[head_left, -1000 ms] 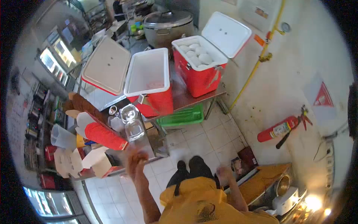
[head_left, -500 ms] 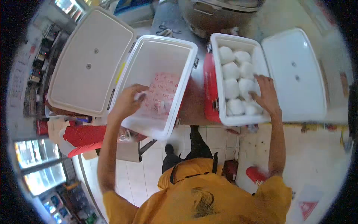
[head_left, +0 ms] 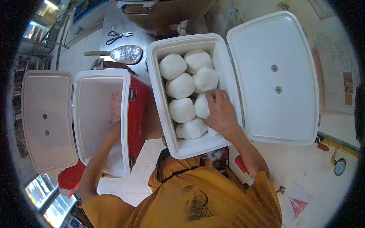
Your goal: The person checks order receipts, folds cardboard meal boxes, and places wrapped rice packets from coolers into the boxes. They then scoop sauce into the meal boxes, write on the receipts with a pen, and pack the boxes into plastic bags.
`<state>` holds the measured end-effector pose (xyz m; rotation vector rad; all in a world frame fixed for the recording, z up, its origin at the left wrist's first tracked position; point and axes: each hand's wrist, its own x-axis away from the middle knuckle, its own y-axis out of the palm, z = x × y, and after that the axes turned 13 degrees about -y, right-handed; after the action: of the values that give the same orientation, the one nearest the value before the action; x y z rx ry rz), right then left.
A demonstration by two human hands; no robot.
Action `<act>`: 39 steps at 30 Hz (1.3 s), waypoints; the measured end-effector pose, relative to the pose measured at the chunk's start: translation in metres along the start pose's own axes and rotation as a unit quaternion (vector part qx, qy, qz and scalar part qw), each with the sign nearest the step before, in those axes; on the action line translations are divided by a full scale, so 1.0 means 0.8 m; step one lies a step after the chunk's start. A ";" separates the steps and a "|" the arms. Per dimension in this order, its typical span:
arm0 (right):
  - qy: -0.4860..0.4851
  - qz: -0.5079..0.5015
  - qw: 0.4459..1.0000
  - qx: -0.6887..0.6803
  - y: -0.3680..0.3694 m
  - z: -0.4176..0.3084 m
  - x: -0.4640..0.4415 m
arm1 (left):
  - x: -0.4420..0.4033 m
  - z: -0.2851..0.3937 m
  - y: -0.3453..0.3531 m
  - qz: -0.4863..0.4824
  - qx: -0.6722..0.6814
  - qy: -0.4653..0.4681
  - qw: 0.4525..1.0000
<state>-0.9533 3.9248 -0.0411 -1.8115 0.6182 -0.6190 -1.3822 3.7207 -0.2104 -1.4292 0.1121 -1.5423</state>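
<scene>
My right hand (head_left: 222,114) reaches into a white-lined cooler box (head_left: 228,142) with its lid open. Its thumb and fingers straddle a white dough-like ball (head_left: 201,106), closed round its near side. Several more of these rounded lumps, such as one white ball (head_left: 180,86), are packed in two rows there. My left hand (head_left: 115,131) is deep in the second cooler box (head_left: 99,73), red outside and white within. The rim and wall hide its fingers. Beyond that hand, pink printed packets (head_left: 115,104) show at the inner side.
The right lid (head_left: 274,110) leans open toward the wall; the left lid (head_left: 47,125) lies open outward. Behind the boxes, scissors (head_left: 116,37) and a foil-covered paddle (head_left: 127,54) lie on a metal counter (head_left: 110,24). A pressure gauge (head_left: 340,167) is at far right.
The view has swung to the right, so both boxes appear further left. My left hand has sunk deeper into its box. My right hand stays at the same white ball.
</scene>
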 end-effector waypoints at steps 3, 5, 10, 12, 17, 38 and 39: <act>0.019 0.009 0.992 -0.123 -0.013 0.003 0.000 | -0.039 -0.074 0.026 -0.088 -0.264 0.070 0.958; 0.043 0.000 0.966 -0.256 -0.058 0.007 0.003 | -0.026 -0.062 0.013 -0.030 -0.210 0.079 0.974; -0.022 -0.050 0.955 -0.292 -0.059 -0.046 -0.017 | -0.017 -0.020 -0.018 -0.106 -0.190 0.065 0.974; -0.040 -0.090 0.934 -0.345 -0.033 -0.049 -0.026 | -0.011 -0.007 -0.044 -0.129 -0.167 0.066 0.975; -0.013 -0.073 0.912 -0.404 0.005 -0.026 -0.043 | 0.100 0.068 -0.189 -0.058 -0.012 -0.041 0.997; 0.195 0.161 0.741 -0.622 0.016 -0.072 -0.054 | 0.286 0.128 -0.153 -0.076 0.740 0.184 0.643; 0.191 0.153 0.785 -0.569 0.035 -0.062 -0.059 | 0.280 0.145 -0.167 -0.073 0.719 0.191 0.664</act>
<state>-1.0244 3.9144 -0.0588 -2.5888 1.8168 -0.3827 -1.3251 3.6955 0.0684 0.1838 -0.8373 -1.3490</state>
